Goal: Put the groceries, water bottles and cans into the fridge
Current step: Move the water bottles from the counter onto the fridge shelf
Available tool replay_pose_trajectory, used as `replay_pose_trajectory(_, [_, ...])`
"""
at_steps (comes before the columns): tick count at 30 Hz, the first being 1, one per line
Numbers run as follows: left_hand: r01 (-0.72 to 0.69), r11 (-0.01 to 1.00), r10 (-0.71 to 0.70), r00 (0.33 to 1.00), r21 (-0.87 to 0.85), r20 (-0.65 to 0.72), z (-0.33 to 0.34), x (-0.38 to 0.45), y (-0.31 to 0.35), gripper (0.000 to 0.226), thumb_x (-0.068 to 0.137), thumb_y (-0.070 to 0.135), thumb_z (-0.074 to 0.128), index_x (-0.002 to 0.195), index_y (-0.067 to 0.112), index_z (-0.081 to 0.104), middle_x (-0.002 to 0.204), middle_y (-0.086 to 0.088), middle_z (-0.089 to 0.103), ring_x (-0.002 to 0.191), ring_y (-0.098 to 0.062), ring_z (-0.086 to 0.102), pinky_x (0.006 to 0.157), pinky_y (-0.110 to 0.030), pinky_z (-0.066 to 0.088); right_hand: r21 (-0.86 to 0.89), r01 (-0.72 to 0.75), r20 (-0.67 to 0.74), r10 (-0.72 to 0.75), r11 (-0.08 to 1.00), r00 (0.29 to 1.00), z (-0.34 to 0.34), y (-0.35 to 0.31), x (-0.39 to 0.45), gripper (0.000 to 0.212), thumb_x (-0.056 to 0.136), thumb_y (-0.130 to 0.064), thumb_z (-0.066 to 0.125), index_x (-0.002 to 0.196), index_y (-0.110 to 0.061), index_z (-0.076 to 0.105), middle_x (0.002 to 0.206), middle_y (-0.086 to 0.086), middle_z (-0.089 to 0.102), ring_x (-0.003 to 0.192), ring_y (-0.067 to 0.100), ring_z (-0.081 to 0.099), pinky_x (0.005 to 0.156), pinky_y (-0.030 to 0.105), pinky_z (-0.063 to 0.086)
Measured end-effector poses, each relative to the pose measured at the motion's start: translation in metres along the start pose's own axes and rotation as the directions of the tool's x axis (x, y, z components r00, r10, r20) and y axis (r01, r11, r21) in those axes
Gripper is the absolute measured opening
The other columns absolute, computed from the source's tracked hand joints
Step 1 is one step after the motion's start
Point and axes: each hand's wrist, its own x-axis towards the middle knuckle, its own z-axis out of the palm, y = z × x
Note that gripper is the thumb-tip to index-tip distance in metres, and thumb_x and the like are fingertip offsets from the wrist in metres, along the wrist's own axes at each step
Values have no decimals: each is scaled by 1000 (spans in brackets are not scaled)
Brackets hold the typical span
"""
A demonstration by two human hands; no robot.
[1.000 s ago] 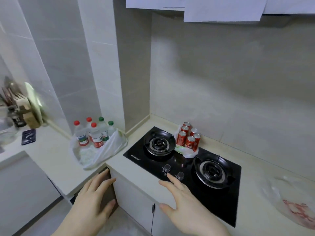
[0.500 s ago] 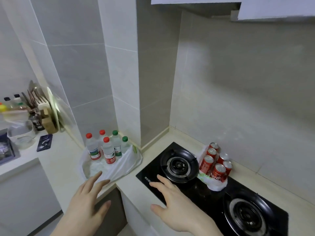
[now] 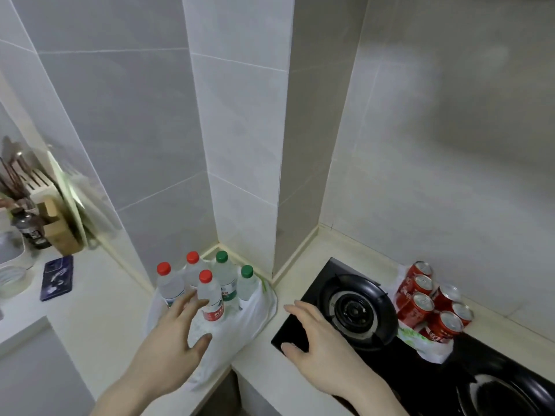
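Observation:
Several water bottles [image 3: 211, 295] with red and green caps stand upright in an opened white plastic bag [image 3: 240, 331] in the counter corner. My left hand [image 3: 174, 340] reaches over the bag with spread fingers, its fingertips just short of the nearest red-capped bottle; it holds nothing. My right hand [image 3: 318, 349] hovers open over the left corner of the black gas hob [image 3: 294, 331], empty. Several red cans [image 3: 426, 301] sit in another white bag [image 3: 432, 346] on the hob between the burners.
A tiled wall column [image 3: 240, 130] juts out behind the bottles. On the left counter lie a dark phone [image 3: 57, 277], a knife block [image 3: 57, 217], a cutting board [image 3: 69, 199] and a dark bottle [image 3: 30, 229]. A gap [image 3: 228, 388] in the counter front sits below the bag.
The view has turned left and closer to the bottles. My left hand has moved forward up over the white bag towards the bottles; my right hand has followed over the hob corner.

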Motion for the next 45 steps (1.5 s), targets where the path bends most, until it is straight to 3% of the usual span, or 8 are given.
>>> replay_pose_trajectory(7, [-4, 998, 11, 992, -60, 122, -13, 79, -38, 71, 90, 41, 68, 151, 38, 30, 157, 25, 16, 116, -11, 60, 100, -29, 48, 39, -87, -125, 91, 995, 988, 19, -41, 102, 60, 98, -44, 56, 151, -43, 29, 150, -22, 33, 116, 7, 57, 98, 29, 47])
replay_pose_trajectory(12, [-17, 999, 28, 968, -46, 250, -1, 110, -54, 75, 92, 39, 66, 155, 27, 27, 157, 18, 25, 123, -9, 54, 98, -25, 47, 41, -140, -131, 144, 989, 981, 46, -55, 169, 69, 96, -42, 58, 157, -30, 27, 159, -10, 30, 142, 16, 42, 113, 36, 40])
replay_pose_trajectory(17, [-12, 999, 25, 953, -42, 301, 7, 136, -69, 69, 92, 33, 63, 153, 29, 29, 148, 12, 40, 105, -9, 60, 89, -19, 46, 42, -214, -104, 217, 976, 971, 63, -56, 195, 66, 97, -38, 57, 157, -29, 29, 155, -8, 37, 141, 15, 42, 114, 36, 40])
replay_pose_trajectory(23, [-2, 993, 30, 971, -118, 238, 20, 153, -77, 44, 99, 31, 57, 140, 27, 43, 118, 11, 55, 84, -9, 61, 68, -8, 42, 26, -272, -146, 273, 962, 951, 70, -48, 213, 52, 98, -36, 55, 148, -31, 42, 138, -4, 55, 124, 21, 57, 101, 37, 50])
replay_pose_trajectory(27, [-23, 985, 56, 980, -172, 190, 21, 156, -80, 19, 98, 31, 61, 114, 34, 52, 89, 22, 62, 72, -4, 64, 64, -11, 43, 104, -326, -178, 340, 940, 923, 74, -43, 218, 37, 97, -39, 59, 132, -29, 57, 122, -1, 63, 108, 22, 64, 92, 39, 55])
replay_pose_trajectory(32, [-1, 965, 47, 985, -262, 169, 23, 154, -86, 13, 95, 30, 68, 96, 38, 58, 76, 19, 70, 66, -4, 69, 67, -27, 56, 130, -299, -218, 321, 945, 922, 80, -44, 217, 21, 100, -34, 59, 119, -25, 57, 103, -3, 57, 94, 21, 63, 85, 43, 56])
replay_pose_trajectory(39, [-101, 957, 123, 990, -270, 64, -10, 139, -68, 10, 95, 31, 68, 94, 37, 59, 67, 12, 69, 58, -6, 66, 61, -26, 53, 172, -216, -327, 263, 961, 908, 67, -72, 192, 12, 100, -37, 61, 107, -30, 54, 89, -10, 58, 79, 16, 65, 72, 40, 57])
replay_pose_trajectory(45, [-200, 970, 206, 978, -137, 25, -55, 122, -45, 17, 91, 59, 60, 103, 47, 54, 59, 14, 65, 58, -4, 62, 58, -30, 52, 314, -114, -436, 250, 943, 865, 42, -99, 139, 14, 98, -38, 64, 107, -39, 54, 85, -7, 66, 69, 10, 71, 66, 40, 58])
